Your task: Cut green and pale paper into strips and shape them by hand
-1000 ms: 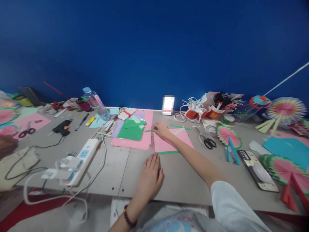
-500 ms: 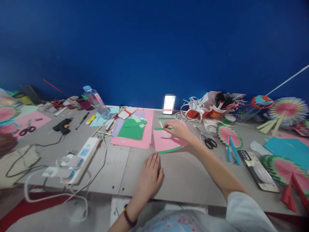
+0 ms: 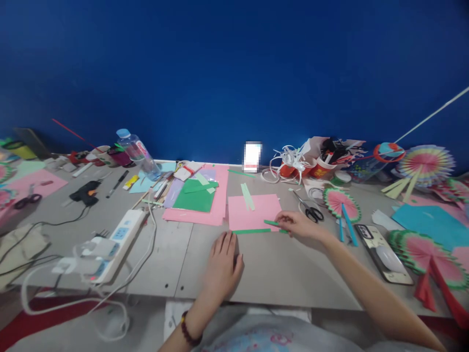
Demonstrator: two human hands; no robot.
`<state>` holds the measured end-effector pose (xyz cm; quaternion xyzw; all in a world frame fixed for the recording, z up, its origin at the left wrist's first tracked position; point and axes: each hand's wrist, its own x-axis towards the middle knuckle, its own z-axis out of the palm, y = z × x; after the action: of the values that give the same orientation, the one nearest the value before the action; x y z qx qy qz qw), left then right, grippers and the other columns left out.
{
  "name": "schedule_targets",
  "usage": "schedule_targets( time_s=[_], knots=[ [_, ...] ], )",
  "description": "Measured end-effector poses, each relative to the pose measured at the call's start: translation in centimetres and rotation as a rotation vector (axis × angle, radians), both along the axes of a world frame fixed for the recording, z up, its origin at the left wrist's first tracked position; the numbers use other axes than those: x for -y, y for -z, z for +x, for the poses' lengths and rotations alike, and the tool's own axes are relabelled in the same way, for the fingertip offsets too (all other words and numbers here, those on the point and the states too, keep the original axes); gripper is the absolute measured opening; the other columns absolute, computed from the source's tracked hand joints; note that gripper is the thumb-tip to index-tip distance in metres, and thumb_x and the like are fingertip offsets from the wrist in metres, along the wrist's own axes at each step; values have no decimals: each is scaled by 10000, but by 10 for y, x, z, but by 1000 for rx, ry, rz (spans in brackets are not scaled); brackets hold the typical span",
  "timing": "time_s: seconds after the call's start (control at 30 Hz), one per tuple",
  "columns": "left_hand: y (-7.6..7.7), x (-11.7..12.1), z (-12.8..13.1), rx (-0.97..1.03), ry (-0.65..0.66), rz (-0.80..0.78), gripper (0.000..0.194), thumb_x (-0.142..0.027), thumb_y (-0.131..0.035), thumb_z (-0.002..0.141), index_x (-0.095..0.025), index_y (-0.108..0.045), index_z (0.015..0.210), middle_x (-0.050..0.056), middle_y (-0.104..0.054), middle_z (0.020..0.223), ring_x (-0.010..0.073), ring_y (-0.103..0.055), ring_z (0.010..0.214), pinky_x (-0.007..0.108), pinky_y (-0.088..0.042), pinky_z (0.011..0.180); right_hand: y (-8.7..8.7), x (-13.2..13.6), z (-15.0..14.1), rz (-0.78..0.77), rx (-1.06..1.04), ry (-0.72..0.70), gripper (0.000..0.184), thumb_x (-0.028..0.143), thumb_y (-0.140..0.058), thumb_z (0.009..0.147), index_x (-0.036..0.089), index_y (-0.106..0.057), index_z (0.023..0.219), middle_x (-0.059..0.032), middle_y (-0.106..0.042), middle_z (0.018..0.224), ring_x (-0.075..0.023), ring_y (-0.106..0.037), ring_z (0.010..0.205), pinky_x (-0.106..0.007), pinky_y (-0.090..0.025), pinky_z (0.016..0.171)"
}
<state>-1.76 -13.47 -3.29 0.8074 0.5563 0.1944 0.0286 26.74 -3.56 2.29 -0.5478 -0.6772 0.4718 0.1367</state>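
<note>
A pink sheet of paper (image 3: 246, 219) lies flat before me, with a green paper strip (image 3: 252, 231) along its near edge. My left hand (image 3: 224, 261) rests flat on the table, fingers stretched out, fingertips at the sheet's near left corner. Over the sheet's right end, my right hand (image 3: 295, 226) pinches another green paper strip (image 3: 270, 223), which points left above the pink paper. Part of that strip is hidden behind the fingers. Pale green strips (image 3: 248, 197) lie across the sheet's far edge.
Scissors (image 3: 312, 212) and a pink-green paper fan (image 3: 340, 204) lie to the right, beyond them a phone (image 3: 372, 244) with a white mouse (image 3: 387, 259). On the left are a power strip (image 3: 126, 233), a water bottle (image 3: 137, 152) and a green sheet (image 3: 194, 198). A lit phone (image 3: 251, 156) leans on the wall.
My right hand has carried the green strip from the sheet's far left to its near right end. The pale green strips now show uncovered. My left hand has stayed at the near left corner.
</note>
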Motion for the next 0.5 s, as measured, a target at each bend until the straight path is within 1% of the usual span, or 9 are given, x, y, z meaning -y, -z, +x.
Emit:
schedule_targets(
  time_s=[0.07,0.13,0.2,0.27,0.3,0.37,0.5],
  knots=[
    [-3,-1,-2,-17,-27,18,493,-260,-452,886,-94,-458,1350,148,-520,1368,303,-434,1277,470,-387,1032,-4,7,2,-96,-75,16,312,435,-587,801,167,-620,958,-14,-620,714,-83,-471,456,-197,-323,395],
    [-5,-3,-4,-33,-46,22,488,-265,-456,884,-100,-468,1343,152,-528,1356,311,-437,1271,478,-394,1022,-11,12,4,-140,-110,33,340,450,-600,796,173,-617,992,-34,-633,783,-74,-475,459,-188,-298,371],
    [-7,-5,-5,-44,-60,16,482,-272,-458,884,-106,-477,1335,164,-524,1351,319,-433,1274,484,-400,1015,-17,14,6,-161,-135,44,347,454,-618,787,181,-620,1001,-55,-632,872,-82,-521,509,-188,-338,393],
    [-8,-7,-5,-46,-54,4,480,-283,-450,890,-118,-471,1340,173,-503,1363,322,-427,1281,488,-404,1009,-17,15,8,-180,-167,41,348,449,-630,778,183,-621,1002,-63,-621,919,-83,-527,535,-198,-385,430],
    [-9,-8,-4,-43,-37,-5,478,-291,-443,896,-127,-464,1345,173,-490,1375,319,-425,1284,488,-406,1008,-14,15,9,-191,-178,37,344,440,-629,778,180,-620,1002,-60,-621,907,-78,-511,528,-203,-394,443],
    [-12,-11,-1,-34,38,-31,472,-308,-434,906,-144,-453,1348,163,-474,1392,307,-428,1285,479,-407,1012,-6,16,9,-203,-180,37,323,409,-617,782,170,-615,1000,-46,-621,841,-72,-470,505,-204,-376,446],
    [-25,-17,12,-33,253,-108,421,-311,-452,903,-166,-477,1298,133,-515,1341,279,-457,1248,442,-417,1011,13,20,10,-150,-113,78,257,346,-578,792,161,-633,962,-21,-613,752,-76,-427,495,-200,-299,440]
  ],
)
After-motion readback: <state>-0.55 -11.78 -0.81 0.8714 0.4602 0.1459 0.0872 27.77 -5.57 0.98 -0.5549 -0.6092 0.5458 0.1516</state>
